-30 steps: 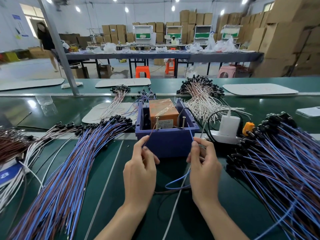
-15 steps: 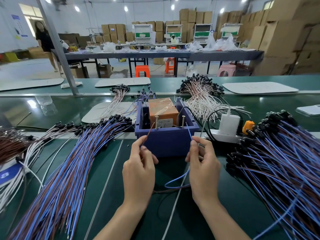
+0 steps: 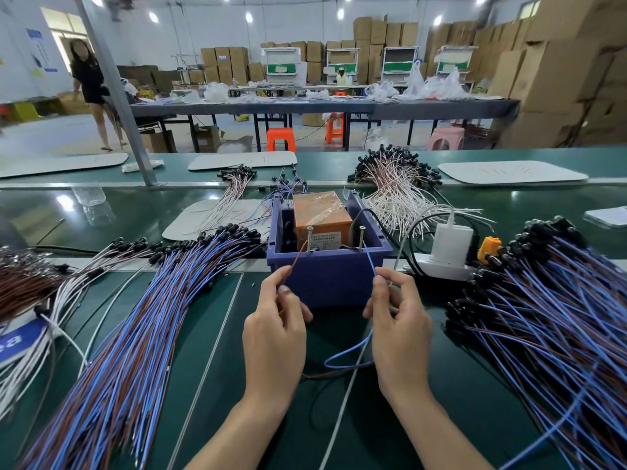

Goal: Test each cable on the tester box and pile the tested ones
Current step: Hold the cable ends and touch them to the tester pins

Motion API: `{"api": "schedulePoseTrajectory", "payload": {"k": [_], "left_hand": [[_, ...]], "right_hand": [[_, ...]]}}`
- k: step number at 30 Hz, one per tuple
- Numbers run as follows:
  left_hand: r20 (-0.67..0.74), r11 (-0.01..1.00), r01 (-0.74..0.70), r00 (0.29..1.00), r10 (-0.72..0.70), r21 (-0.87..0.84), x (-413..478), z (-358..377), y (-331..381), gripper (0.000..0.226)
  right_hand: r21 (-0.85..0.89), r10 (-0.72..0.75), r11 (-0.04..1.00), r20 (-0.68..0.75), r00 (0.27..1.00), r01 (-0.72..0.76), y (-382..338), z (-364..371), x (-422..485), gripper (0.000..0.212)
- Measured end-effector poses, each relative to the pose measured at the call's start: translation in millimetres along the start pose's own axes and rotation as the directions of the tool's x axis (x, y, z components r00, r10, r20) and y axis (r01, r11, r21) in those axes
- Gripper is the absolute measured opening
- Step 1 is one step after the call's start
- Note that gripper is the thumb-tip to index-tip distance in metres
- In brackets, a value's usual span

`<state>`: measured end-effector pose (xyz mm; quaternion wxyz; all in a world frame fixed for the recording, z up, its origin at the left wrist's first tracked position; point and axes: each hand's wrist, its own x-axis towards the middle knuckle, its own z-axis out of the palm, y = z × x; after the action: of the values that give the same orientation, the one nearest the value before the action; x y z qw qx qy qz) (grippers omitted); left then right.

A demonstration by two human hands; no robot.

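- Setting: a warehouse with stacked cartons (image 3: 559, 79) behind; I work at a green bench (image 3: 468, 395).
- The tester box (image 3: 325, 283) stands straight ahead, with two upright screw posts at its near rim.
- Step in hand: testing one cable (image 3: 342, 359), whose slack loops on the bench between my wrists.
- My left hand (image 3: 274, 337) pinches the brown lead (image 3: 295, 262), its tip at the left post (image 3: 309, 239).
- My right hand (image 3: 400, 334) pinches the blue lead (image 3: 371, 264), its tip at the right post (image 3: 361, 237); I cannot confirm contact.
- Pose: both hands backs up, close to the box wall.
- Next, as I judge it: steady both tips on the posts, then lay the cable on a pile. I cannot tell whether the left pile (image 3: 129, 351) or the right pile (image 3: 549, 327) holds the tested ones.
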<state>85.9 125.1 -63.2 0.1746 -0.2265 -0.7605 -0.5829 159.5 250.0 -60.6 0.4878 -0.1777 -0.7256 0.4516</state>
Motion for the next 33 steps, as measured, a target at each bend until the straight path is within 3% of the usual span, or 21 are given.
{"api": "schedulePoseTrajectory", "payload": {"k": [9,28,33], "left_hand": [[0.002,1.0,0.001,1.0,-0.001,-0.013,0.1,-0.3,1.8,0.032],[0.021,1.0,0.013,1.0,-0.013,-0.006,1.1,0.3,0.5,0.035],[-0.038,0.998,0.006,0.999,-0.008,-0.059,0.6,-1.5,1.4,0.028]], "right_hand": [[-0.086,0.009,0.996,-0.031,0.999,-0.011,-3.1,0.4,1.0,0.016],[-0.073,0.026,0.997,-0.025,0.999,-0.028,-4.4,-0.1,0.4,0.012],[0.003,0.036,0.999,0.0,0.999,-0.036,-5.4,-0.8,-0.3,0.012]]}}
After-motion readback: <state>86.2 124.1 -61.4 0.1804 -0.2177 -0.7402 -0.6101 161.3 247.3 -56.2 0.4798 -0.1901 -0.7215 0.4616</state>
